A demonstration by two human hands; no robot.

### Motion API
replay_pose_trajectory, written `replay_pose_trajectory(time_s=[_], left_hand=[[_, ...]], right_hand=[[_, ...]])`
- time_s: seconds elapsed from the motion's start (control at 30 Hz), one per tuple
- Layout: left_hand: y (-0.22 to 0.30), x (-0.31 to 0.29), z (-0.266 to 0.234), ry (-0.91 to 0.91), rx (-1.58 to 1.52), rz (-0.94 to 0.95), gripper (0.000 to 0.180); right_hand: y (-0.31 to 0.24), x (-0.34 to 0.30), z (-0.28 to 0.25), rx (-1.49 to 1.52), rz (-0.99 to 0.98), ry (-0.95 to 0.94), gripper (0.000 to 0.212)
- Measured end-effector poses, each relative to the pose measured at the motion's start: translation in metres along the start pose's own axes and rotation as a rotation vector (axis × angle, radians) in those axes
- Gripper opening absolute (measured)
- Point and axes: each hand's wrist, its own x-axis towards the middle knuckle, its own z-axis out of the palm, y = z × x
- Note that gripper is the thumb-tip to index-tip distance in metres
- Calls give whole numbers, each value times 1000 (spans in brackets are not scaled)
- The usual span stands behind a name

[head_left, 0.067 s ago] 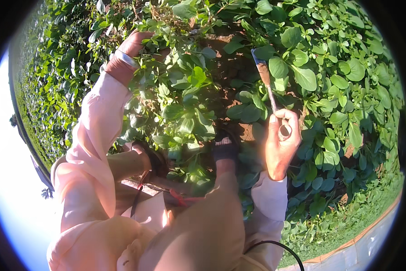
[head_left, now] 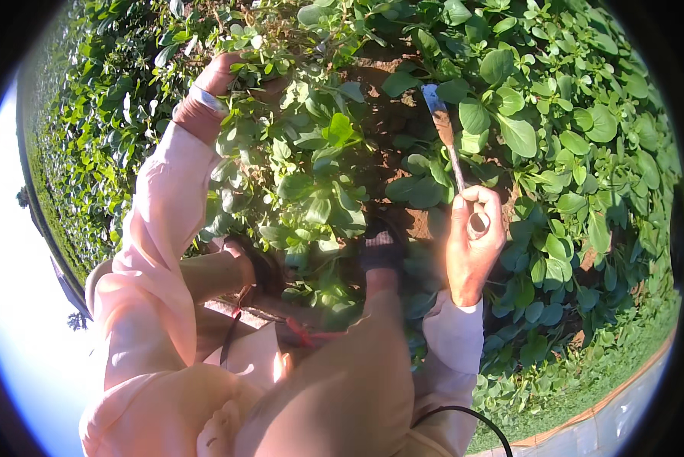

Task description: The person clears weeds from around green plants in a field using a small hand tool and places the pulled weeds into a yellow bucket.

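My right hand [head_left: 475, 245] is closed around the handle of a small hand weeding tool [head_left: 443, 126]. Its hollow round handle end shows between my curled fingers. A thin neck runs up to a narrow flat blade, brown with soil and pale blue at the tip, held over the strip of soil beside broad green leaves. At the upper left, my left hand [head_left: 218, 74] reaches in among leafy plants [head_left: 281, 141], a pale band at its wrist. Leaves hide its fingertips, so any grip there is out of sight.
Broad-leaved plants [head_left: 570, 167] crowd the right side. Brown soil [head_left: 376, 80] shows between the rows. My dark-shod foot [head_left: 381, 247] stands in the gap, the other beside the left plants. A black cord [head_left: 464, 409] loops near my right sleeve. A pale border [head_left: 608, 419] edges the field.
My left hand has shifted slightly left among the plants. The right hand and its tool look nearly unmoved.
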Motion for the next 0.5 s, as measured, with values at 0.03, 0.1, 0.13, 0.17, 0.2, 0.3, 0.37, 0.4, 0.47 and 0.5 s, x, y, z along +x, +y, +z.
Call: replay_pose_trajectory(time_s=[0.03,0.1,0.13,0.17,0.2,0.3,0.37,0.4,0.47,0.5], left_hand=[[15,-10,0,73,34,-52,27],[23,-25,-20,39,95,-39,29],[25,-35,-28,-15,34,-41,29],[30,-43,-35,-87,-21,-41,29],[35,-50,-43,-172,-78,-46,29],[34,-76,-41,75,72,94,31],[27,-95,-32,404,249,188,33],[29,-102,-61,190,112,130,31],[14,-114,-46,275,472,159,33],[7,-119,-35,313,869,226,34]], right_hand=[[-2,-1,6,4,-33,-1,8],[-4,-4,16,24,17,-62,9],[-5,-5,22,7,6,-90,9],[-6,-4,28,-9,-10,-118,9],[-10,-1,38,-11,-17,-132,10],[-5,9,58,-73,-77,-163,13],[-10,14,68,-41,-65,-205,15],[-15,15,69,-81,-84,-283,16],[-21,14,66,-177,-118,-432,18],[-24,12,65,-165,-79,-493,20]])
